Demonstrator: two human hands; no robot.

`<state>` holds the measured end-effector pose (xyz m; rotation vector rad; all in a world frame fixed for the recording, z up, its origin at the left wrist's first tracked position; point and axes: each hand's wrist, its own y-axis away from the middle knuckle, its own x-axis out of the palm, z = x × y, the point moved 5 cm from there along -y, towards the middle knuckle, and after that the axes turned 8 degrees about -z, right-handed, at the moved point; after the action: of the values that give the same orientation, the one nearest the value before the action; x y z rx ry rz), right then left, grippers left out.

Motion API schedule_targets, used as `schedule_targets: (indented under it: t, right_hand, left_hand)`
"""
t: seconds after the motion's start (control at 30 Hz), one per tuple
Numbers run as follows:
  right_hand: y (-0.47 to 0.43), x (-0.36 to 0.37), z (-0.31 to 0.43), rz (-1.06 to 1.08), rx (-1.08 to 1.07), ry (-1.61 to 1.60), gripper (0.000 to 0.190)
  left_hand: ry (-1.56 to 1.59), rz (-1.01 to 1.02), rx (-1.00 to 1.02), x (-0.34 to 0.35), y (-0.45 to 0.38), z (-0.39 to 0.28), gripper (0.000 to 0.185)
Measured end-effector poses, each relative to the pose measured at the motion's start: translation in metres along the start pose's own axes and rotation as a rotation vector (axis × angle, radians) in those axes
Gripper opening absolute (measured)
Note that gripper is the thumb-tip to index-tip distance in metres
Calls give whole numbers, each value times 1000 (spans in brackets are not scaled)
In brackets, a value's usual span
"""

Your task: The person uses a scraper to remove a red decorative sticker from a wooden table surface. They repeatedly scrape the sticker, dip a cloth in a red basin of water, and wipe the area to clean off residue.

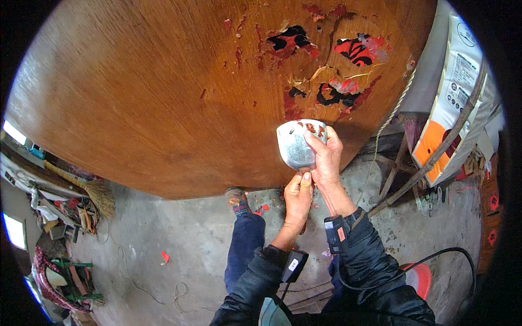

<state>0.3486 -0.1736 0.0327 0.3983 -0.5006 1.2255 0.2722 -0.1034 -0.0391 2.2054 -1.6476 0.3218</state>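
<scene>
A metal spatula-like scraper point(294, 146) has a broad, rounded shiny blade with bits of red stuck near its far edge. My right hand point(329, 159) grips the blade's right side, the thumb lying on the metal. Just below the blade, my left hand point(297, 195) is closed around the tool's handle, which is mostly hidden. The blade lies over the near part of a large brown wooden panel point(163, 102). Farther up the panel are torn remnants of red and black paper point(355, 51), with cracks and peeled veneer around them.
A twisted rope point(391, 116) hangs beside the panel's right edge. A wooden pole point(428, 163) leans across a white and orange package point(442, 134). Red scraps point(164, 258) and a thin cord point(142, 287) lie on the concrete floor. A straw broom point(98, 195) is at left, a red basin point(422, 281) at lower right.
</scene>
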Motion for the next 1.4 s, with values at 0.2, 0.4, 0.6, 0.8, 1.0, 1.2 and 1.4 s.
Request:
schedule_targets:
  t: [0.2,0.4,0.6,0.8,1.0,1.2,1.4]
  right_hand:
    - [2,12,6,9,4,-91,16]
    - [-1,23,17,-32,-24,-18,19]
    - [2,35,32,22,-83,19,20]
    - [-6,46,50,65,-77,-10,20]
    - [0,77,87,18,-143,28,18]
    - [0,70,92,48,-201,57,17]
    - [39,12,16,-24,30,142,26]
  left_hand:
    - [-195,-97,202,-2,-2,-21,24]
    - [-198,-56,144,-2,-9,-27,24]
    - [-155,-55,106,4,-8,-42,28]
    - [-274,-139,357,16,-8,-73,29]
    - [-342,-92,301,29,-11,-108,32]
    - [-248,-122,466,31,-3,-120,37]
    - [-328,-129,-77,-13,29,-38,34]
